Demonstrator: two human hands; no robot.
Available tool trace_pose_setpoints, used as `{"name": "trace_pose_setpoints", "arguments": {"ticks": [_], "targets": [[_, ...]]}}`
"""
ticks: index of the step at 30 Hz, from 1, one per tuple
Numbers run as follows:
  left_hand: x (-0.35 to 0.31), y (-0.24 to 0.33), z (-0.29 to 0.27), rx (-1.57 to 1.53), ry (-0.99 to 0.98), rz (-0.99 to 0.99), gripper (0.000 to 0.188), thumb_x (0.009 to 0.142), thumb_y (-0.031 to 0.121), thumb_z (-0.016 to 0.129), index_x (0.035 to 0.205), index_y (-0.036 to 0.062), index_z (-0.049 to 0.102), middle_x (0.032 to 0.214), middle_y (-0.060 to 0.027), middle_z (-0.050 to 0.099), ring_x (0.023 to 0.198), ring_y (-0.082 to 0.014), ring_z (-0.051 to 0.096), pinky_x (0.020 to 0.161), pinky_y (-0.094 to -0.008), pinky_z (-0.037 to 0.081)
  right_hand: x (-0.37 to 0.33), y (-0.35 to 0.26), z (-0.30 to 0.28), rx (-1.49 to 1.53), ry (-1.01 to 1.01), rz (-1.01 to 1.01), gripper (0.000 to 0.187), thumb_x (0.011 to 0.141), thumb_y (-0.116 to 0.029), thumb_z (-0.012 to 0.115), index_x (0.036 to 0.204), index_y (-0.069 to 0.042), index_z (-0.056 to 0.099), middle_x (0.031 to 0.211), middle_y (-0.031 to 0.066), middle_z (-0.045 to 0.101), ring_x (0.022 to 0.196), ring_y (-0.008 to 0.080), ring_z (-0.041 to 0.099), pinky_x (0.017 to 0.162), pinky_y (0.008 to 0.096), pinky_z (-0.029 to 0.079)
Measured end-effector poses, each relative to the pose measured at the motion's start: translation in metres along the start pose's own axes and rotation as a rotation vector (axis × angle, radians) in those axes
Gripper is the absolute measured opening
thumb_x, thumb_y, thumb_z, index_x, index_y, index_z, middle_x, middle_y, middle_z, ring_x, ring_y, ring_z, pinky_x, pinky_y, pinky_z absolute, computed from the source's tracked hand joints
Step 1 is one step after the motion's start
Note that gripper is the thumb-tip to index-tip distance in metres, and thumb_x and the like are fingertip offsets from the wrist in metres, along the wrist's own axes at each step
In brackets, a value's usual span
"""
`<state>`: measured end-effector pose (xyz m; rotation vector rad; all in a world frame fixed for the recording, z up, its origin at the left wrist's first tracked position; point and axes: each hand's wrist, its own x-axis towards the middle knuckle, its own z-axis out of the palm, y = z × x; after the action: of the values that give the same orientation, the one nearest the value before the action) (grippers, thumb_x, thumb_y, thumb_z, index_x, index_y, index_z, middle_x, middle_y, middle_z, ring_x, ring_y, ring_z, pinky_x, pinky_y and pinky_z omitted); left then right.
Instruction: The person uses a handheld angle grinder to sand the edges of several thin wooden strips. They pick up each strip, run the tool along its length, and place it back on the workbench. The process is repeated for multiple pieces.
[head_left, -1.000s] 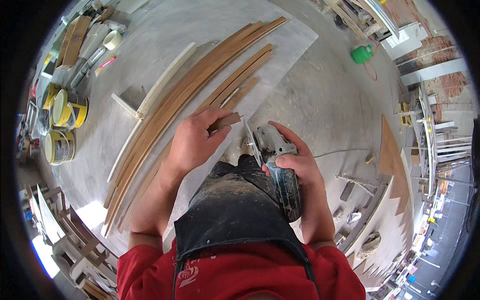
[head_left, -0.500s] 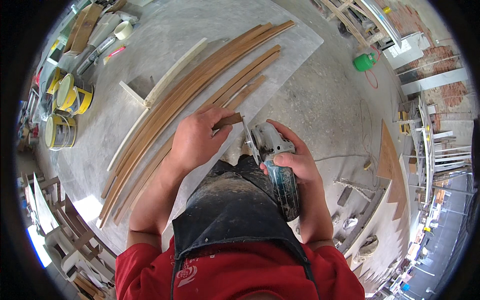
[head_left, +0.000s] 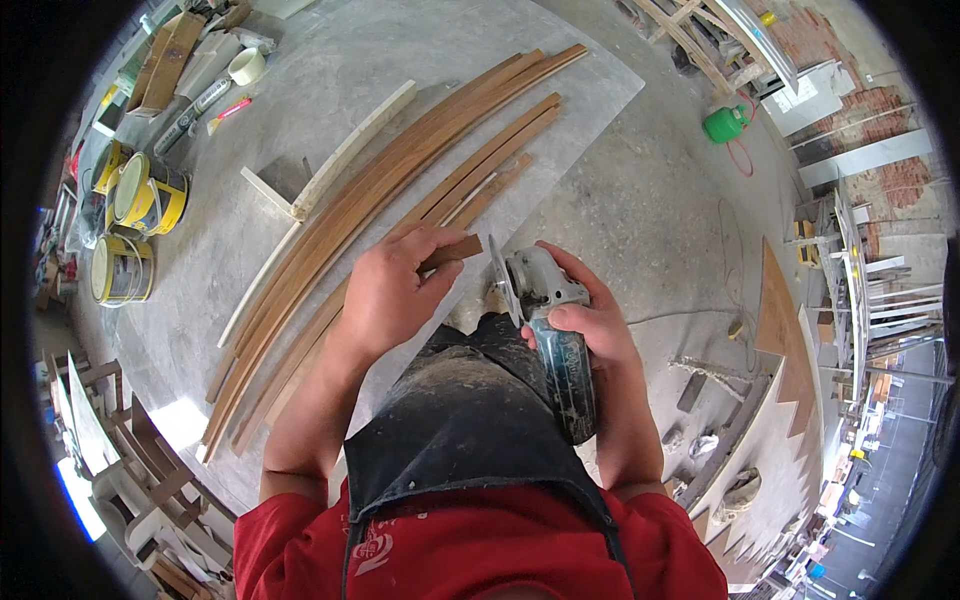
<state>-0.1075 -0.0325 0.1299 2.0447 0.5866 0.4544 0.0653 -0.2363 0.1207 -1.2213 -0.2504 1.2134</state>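
My left hand (head_left: 400, 285) is closed around a brown wooden strip (head_left: 455, 253), with its short end sticking out past my fingers at the table's near edge. The rest of that strip is partly hidden under my hand and arm. In my right hand (head_left: 590, 320) is an angle grinder (head_left: 563, 345) with a grey head and a worn teal body. Its thin disc (head_left: 502, 280) stands nearly upright, a small gap to the right of the strip's end. More long brown wooden strips (head_left: 400, 150) lie along the table beyond my left hand.
The grey tabletop (head_left: 590, 110) also bears a pale angled batten (head_left: 350, 150), a roll of tape (head_left: 247, 65) and a pink-handled brush (head_left: 230, 112). Yellow buckets (head_left: 150, 195) stand at the left. On the floor at the right are a green gas cylinder (head_left: 725, 124) and a trailing cable (head_left: 680, 315).
The grinder's disc has drawn slightly away to the right from the strip's end, opening a gap. My left hand still grips the strip and has shifted a little.
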Motion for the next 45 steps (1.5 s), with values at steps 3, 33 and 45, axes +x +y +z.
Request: {"name": "trace_pose_setpoints", "arguments": {"ticks": [3,33,45], "targets": [[0.001,-0.005,-0.001,0.022,0.002,0.005,0.028,0.089,0.011,0.075,0.118,0.0072,0.073,0.105,-0.0148,0.072,0.093,-0.0351,0.073,0.080,-0.0407,0.057,0.001,-0.002,0.004,-0.034,-0.016,-0.012,0.092,0.069,-0.009,0.077,0.156,-0.002,0.046,0.122,0.0192,0.066,0.081,0.0315,0.075,0.070,0.0406,0.064],[0.003,-0.003,-0.003,0.065,0.006,0.016,0.029,0.087,0.009,0.074,0.116,0.0073,0.074,0.110,-0.0137,0.074,0.096,-0.0360,0.072,0.081,-0.0410,0.058,0.016,-0.002,0.008,-0.011,-0.067,0.093,0.086,0.076,-0.008,0.075,0.157,-0.005,0.046,0.124,0.0160,0.060,0.082,0.0252,0.074,0.072,0.0356,0.061],[-0.001,-0.049,0.003,-0.742,0.051,-0.332,0.033,0.100,0.005,0.068,0.132,0.0031,0.063,0.106,-0.0079,0.072,0.082,-0.0181,0.069,0.073,-0.0310,0.056,0.025,0.007,-0.008,-0.024,0.077,0.129,0.080,0.081,-0.009,0.075,0.156,-0.009,0.048,0.102,0.0184,0.071,0.078,0.0263,0.075,0.068,0.0371,0.063]]}}
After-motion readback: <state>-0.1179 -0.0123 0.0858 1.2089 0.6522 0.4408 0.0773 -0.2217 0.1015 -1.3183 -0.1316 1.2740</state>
